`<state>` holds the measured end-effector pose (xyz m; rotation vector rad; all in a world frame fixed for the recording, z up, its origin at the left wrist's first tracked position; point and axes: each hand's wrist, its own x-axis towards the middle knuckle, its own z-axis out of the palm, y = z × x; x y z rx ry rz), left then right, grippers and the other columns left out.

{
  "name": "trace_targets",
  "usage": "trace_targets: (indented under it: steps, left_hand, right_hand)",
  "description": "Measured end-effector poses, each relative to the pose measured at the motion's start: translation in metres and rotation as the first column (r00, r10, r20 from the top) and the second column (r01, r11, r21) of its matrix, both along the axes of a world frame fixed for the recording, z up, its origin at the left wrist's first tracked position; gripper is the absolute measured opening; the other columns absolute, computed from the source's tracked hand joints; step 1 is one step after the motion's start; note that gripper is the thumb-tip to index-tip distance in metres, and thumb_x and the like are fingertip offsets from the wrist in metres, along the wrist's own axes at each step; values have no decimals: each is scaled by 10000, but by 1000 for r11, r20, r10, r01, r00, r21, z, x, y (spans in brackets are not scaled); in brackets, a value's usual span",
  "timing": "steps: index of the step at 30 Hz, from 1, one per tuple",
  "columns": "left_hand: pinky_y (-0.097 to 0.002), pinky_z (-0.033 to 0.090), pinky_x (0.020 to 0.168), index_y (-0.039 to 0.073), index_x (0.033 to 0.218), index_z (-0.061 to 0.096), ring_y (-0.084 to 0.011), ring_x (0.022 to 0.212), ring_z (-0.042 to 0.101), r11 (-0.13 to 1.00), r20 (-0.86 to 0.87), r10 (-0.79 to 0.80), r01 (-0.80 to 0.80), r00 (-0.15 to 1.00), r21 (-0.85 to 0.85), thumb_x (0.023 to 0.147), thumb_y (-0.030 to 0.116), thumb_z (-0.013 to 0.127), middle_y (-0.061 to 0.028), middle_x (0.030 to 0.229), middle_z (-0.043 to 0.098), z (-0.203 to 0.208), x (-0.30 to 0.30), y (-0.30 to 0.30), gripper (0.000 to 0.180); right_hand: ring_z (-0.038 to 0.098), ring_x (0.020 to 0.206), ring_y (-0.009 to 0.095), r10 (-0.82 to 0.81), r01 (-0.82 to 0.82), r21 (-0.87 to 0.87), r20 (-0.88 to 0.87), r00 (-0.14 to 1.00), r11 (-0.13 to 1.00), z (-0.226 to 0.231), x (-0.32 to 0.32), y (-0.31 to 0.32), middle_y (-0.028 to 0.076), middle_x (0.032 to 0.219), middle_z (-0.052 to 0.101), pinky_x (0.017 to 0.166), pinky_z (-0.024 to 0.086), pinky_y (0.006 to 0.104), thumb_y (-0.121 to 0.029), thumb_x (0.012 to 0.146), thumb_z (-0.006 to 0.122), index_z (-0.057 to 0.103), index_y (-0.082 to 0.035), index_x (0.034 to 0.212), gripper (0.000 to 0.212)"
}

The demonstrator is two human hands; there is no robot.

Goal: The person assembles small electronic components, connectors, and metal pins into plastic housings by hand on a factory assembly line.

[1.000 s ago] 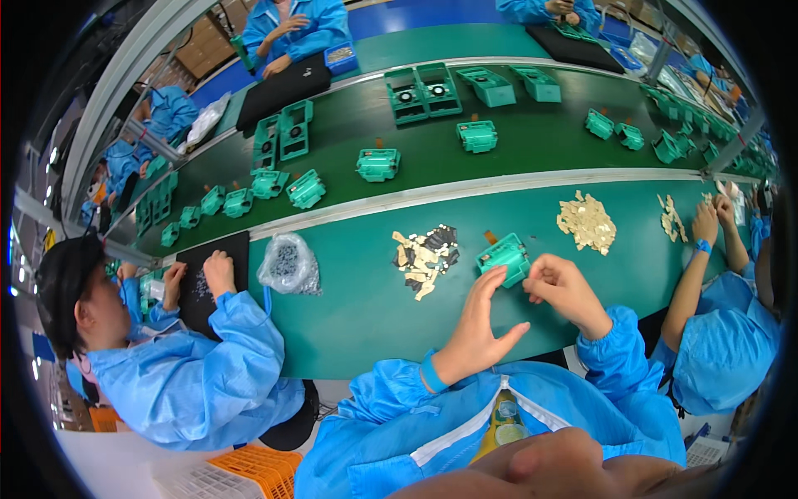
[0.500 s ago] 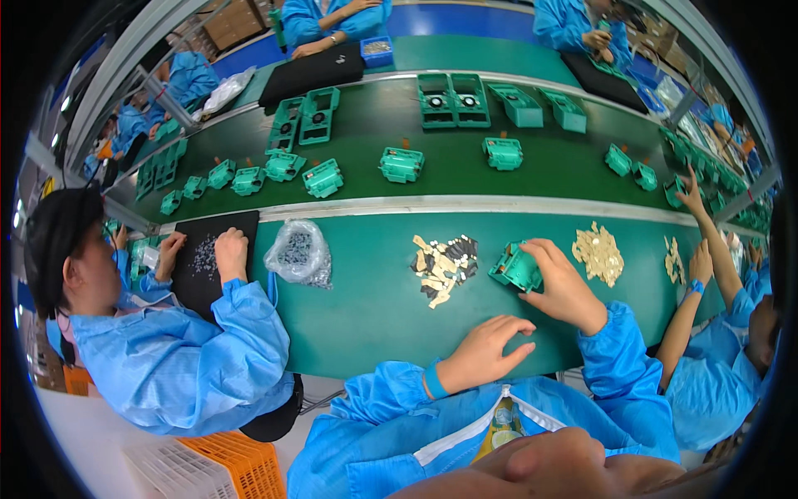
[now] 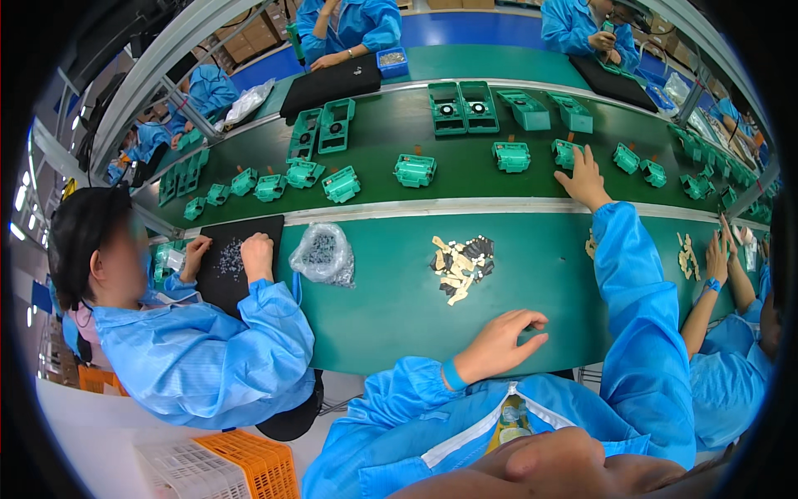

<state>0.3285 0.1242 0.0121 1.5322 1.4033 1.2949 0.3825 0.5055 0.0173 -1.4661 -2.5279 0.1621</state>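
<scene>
My right arm stretches forward over the dark green belt. My right hand (image 3: pixel 586 181), thumb and fingers apart, is at a small green plastic housing (image 3: pixel 567 153) on the belt; whether the fingertips still touch it is hard to tell. My left hand (image 3: pixel 501 345) hovers near the table's front edge, fingers loosely curved with a gap to the thumb and nothing in them. Ahead of it lies a mixed pile of cream, black and white small pieces (image 3: pixel 461 268). A second pile of cream pieces (image 3: pixel 590 244) is mostly hidden behind my right sleeve.
More green housings (image 3: pixel 415 170) and larger open green cases (image 3: pixel 449 108) line the belt behind a metal rail (image 3: pixel 416 208). A clear bag of small grey parts (image 3: pixel 322 254) stands left. Co-workers sit at left (image 3: pixel 199 349) and right (image 3: pixel 731 366), others across the belt.
My right hand has carried the green housing from the table forward onto the belt, and its fingers have spread. My left hand has stayed near the table's edge. The view has shifted slightly.
</scene>
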Motion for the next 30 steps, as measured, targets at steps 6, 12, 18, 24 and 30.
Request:
trace_targets:
  steps: [6,12,18,24,30]
  left_hand:
    - [-399,526,906,20,1184,640,-302,1035,681,1000,7,10,-10,1000,-5,948,188,701,-145,1092,698,1,4,-2,295]
    - [-387,528,898,14,1170,647,-294,1015,687,999,-10,14,-14,1000,-39,936,149,712,-140,1074,702,3,5,4,278]
    - [-371,531,871,22,1098,682,-256,962,694,987,-116,161,-162,980,1,916,121,724,-133,1071,708,23,-17,5,212]
    - [-378,545,782,4,1063,688,-274,880,677,847,-395,466,-529,792,-62,888,154,740,-138,953,664,44,-84,28,236]
    - [-417,557,764,-4,999,699,-309,884,680,829,-725,366,-559,583,-31,856,270,779,-153,969,658,33,-79,54,319]
  right_hand:
    - [430,1386,421,262,-221,183,-241,935,958,31,24,-80,218,1563,386,1092,396,539,-246,918,715,499,-44,1407,572]
    - [560,1201,402,550,-435,354,-364,751,828,19,50,-172,185,1353,572,1028,445,462,-41,871,686,614,-10,1173,312]
    - [601,1097,373,500,-345,372,-505,703,861,3,59,-158,153,1194,627,935,494,442,-4,858,667,640,-15,1073,217]
    - [607,1049,353,482,-361,320,-590,647,876,8,71,-159,141,1121,621,889,505,424,26,844,661,639,-10,1021,181]
    - [605,1017,335,497,-409,295,-637,590,863,16,76,-159,125,1061,615,849,505,421,30,839,662,615,4,962,134]
